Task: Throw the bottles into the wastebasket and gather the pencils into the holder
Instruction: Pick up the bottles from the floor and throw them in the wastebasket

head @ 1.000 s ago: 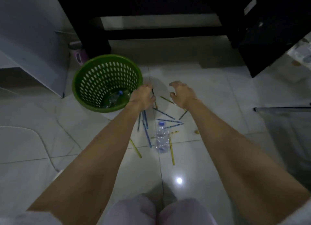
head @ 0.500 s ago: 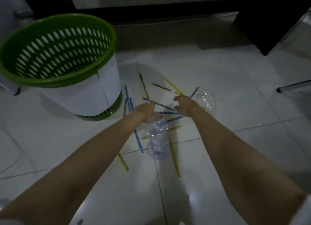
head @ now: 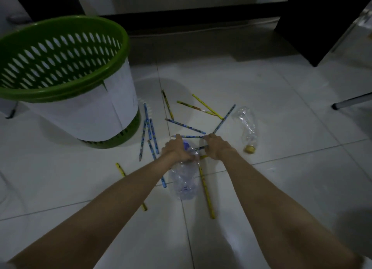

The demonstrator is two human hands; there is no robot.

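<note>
A clear crushed bottle with a blue cap [head: 184, 181] lies on the tiled floor, and my left hand [head: 177, 150] is closed around its neck. Right beside it, my right hand [head: 217, 147] presses down with fingers curled over a short blue pencil [head: 201, 147]. Several blue and yellow pencils [head: 185, 126] lie scattered around both hands. A second crushed clear bottle with a yellow cap [head: 248, 127] lies to the right of my right hand. The green wastebasket [head: 80, 89], wrapped in white paper, stands at the left. No pencil holder is in view.
Dark furniture [head: 322, 27] stands at the back right, and a low black bar [head: 181, 14] runs along the back. A metal leg [head: 352, 102] reaches in from the right edge. Pale floor tiles [head: 281, 107] surround the scatter.
The view has dropped closer to the floor. Both hands came down from near the basket rim onto the scatter; the left hand closed on the blue-capped bottle's neck, the right on pencils.
</note>
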